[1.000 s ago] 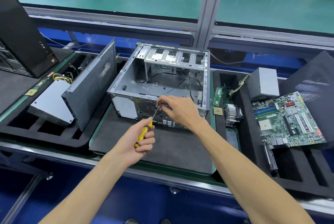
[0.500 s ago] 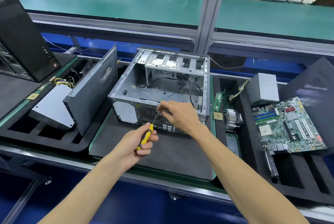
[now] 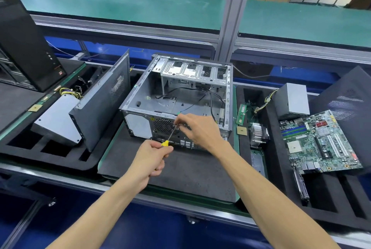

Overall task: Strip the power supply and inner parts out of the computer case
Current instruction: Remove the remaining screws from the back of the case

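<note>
Left hand [image 3: 149, 160] has slid up the screwdriver [image 3: 168, 139] — fist clenched on its yellow handle. Right hand [image 3: 197, 130] pinches the shaft, seemingly at the computer case [image 3: 176, 96] rear panel.

Open-topped computer case [image 3: 140, 96] permits entry beyond the right hand [image 3: 197, 130], obstructed by black cables [image 3: 210, 100] and drive cage [image 3: 192, 71].

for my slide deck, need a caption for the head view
Left hand works a yellow screwdriver at the open computer case; right hand steadies its tip.
</note>
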`<control>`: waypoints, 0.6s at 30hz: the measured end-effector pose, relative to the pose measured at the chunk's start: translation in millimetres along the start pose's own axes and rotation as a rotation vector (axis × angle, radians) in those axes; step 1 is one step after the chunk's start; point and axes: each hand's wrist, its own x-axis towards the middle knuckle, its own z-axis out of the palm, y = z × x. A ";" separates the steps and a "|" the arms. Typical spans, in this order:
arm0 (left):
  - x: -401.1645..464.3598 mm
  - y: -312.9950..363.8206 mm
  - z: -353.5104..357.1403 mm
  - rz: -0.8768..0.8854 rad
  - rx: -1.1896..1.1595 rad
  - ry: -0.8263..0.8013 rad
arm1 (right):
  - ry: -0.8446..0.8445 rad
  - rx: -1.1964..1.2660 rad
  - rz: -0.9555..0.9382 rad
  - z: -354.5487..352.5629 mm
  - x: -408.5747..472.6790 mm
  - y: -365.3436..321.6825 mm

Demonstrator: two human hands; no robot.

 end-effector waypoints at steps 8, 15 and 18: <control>-1.9 -8.0 -6.8 0.287 0.500 0.166 | -0.003 0.013 0.011 0.7 0.5 0.7; -1.0 0.1 0.9 -0.225 -0.363 -0.198 | 0.015 0.011 -0.002 0.3 -0.2 0.7; 1.3 -0.7 0.5 -0.134 -0.234 -0.176 | 0.024 0.009 0.004 0.6 -0.9 0.2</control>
